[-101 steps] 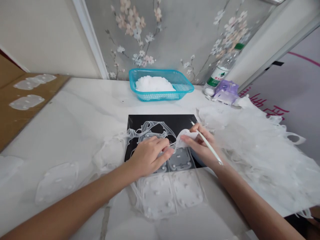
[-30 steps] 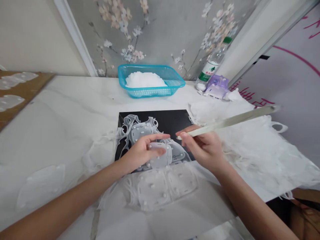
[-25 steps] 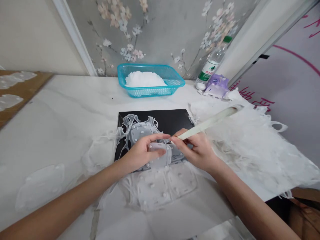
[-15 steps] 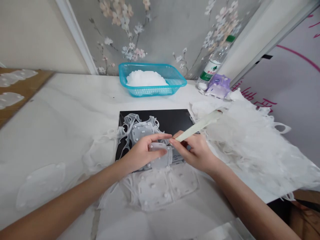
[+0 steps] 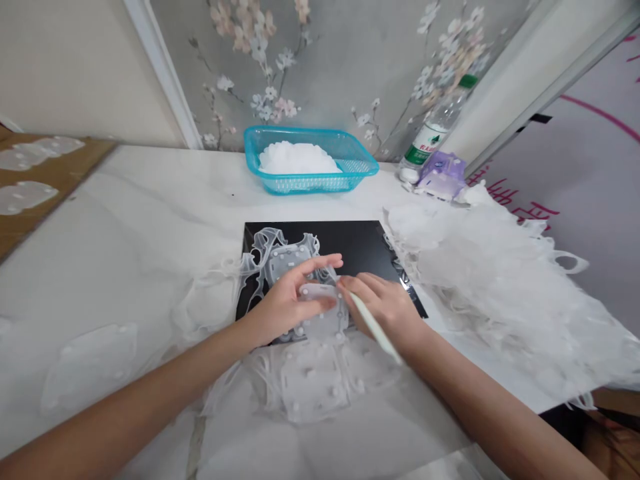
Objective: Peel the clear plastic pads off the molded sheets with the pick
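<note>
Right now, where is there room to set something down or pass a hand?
Bare: white marbled tabletop between the brown cardboard and blue plastic basket, and the far-right part of the black rectangular board. Crowded: right of the board, under a heap of translucent white film, and its near side, where left hand and right hand meet over a translucent sheet.

— What sort of place are we in?
— We'd say a small handwork spot, though we can't tell whether it's in a home or a workshop.
— What shows us that?
— We see a marble-patterned table [image 5: 165, 207] by a blossom-patterned wall [image 5: 340, 60], a big heap of translucent scraps [image 5: 500, 287], a blue basket [image 5: 320, 185] of white pieces [image 5: 297, 159], and pink handwriting [image 5: 537, 212] on a pale panel [image 5: 595, 173].
</note>
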A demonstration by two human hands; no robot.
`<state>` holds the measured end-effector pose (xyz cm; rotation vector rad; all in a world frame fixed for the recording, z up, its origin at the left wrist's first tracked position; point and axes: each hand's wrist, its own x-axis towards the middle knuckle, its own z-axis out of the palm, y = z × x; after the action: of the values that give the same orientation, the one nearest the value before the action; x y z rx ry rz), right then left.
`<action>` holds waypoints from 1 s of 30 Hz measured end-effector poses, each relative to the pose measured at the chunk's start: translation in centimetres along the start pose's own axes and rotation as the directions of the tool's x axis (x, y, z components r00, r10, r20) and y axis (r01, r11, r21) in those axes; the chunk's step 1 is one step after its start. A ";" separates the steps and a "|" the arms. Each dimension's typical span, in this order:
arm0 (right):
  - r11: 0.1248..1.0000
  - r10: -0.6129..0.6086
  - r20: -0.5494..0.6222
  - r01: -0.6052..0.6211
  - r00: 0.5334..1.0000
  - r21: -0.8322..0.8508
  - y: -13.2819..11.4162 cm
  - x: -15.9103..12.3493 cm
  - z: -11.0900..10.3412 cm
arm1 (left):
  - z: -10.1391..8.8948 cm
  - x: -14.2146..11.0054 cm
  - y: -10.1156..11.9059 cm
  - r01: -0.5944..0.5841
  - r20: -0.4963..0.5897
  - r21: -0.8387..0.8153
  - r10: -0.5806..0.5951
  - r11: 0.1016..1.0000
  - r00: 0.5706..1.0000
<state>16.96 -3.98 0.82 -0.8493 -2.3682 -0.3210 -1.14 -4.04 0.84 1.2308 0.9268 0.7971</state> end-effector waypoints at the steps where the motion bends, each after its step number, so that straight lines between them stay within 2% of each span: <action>1: 0.999 0.048 -0.060 -0.050 0.997 -0.018 0.0 0.0 0.0 | 0.0 0.0 0.0 -0.012 -0.025 -0.031 0.012 0.999 1.000; 4: 0.983 0.174 -0.182 -0.182 0.968 -0.029 -0.2 0.1 0.1 | -0.1 0.1 -0.2 -0.048 -0.053 -0.083 0.044 0.995 0.998; 8: 0.965 0.260 -0.197 -0.259 0.945 0.033 0.1 -0.1 0.6 | -0.3 0.2 -0.3 -0.062 -0.043 -0.095 0.058 0.994 0.997; 11: 0.930 0.366 -0.220 -0.367 0.905 0.037 1.5 -0.3 0.6 | -0.4 0.0 -0.4 -0.077 0.037 -0.010 0.077 0.997 0.996; 13: 0.855 0.518 -0.238 -0.507 0.821 0.111 2.6 -0.2 0.2 | -0.4 -0.1 -0.5 -0.095 0.098 0.070 0.088 0.993 0.991; 15: 0.722 0.688 -0.252 -0.608 0.681 0.330 3.3 0.1 -0.4 | -0.5 -0.1 -0.5 -0.083 0.099 0.090 0.074 0.992 0.992; 17: 0.570 0.798 -0.227 -0.577 0.558 0.585 3.3 0.5 -0.9 | -0.5 0.0 -0.5 -0.043 0.060 0.065 0.039 0.997 0.997; 18: 0.504 0.827 -0.205 -0.529 0.523 0.683 3.2 0.8 -1.0 | -0.6 0.0 -0.5 -0.025 0.043 0.053 0.023 0.998 0.999; 19: 0.444 0.842 -0.162 -0.490 0.515 0.750 2.9 0.9 -1.2 | -0.6 0.1 -0.5 -0.013 0.033 0.045 0.011 0.999 0.999; 22: 0.244 0.808 0.112 -0.501 0.578 0.830 2.2 1.2 -1.3 | -0.5 0.1 -0.3 -0.002 0.003 0.003 0.002 1.000 1.000; 24: 0.167 0.674 0.332 -0.573 0.660 0.802 1.9 1.2 -1.3 | -0.2 0.1 -0.4 -0.004 -0.030 -0.061 0.002 0.998 1.000; 25: 0.190 0.573 0.417 -0.610 0.705 0.769 1.8 1.1 -1.3 | -0.1 0.1 -0.5 -0.010 -0.054 -0.092 0.005 0.996 0.999; 26: 0.257 0.468 0.473 -0.627 0.747 0.735 1.7 1.0 -1.2 | 0.0 0.1 -0.6 -0.017 -0.078 -0.110 0.008 0.994 0.997; 28: 0.444 0.318 0.496 -0.589 0.808 0.675 1.7 0.9 -0.9 | 0.2 0.4 -0.7 -0.043 -0.121 -0.119 0.028 0.992 0.992; 30: 0.565 0.334 0.433 -0.546 0.837 0.619 2.3 0.6 -0.5 | 0.0 0.6 -0.6 -0.078 -0.148 -0.062 0.068 0.995 0.987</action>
<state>18.28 -2.12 1.68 -1.0715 -2.0906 0.9638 -0.92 -3.61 0.21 1.1643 0.9695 0.9799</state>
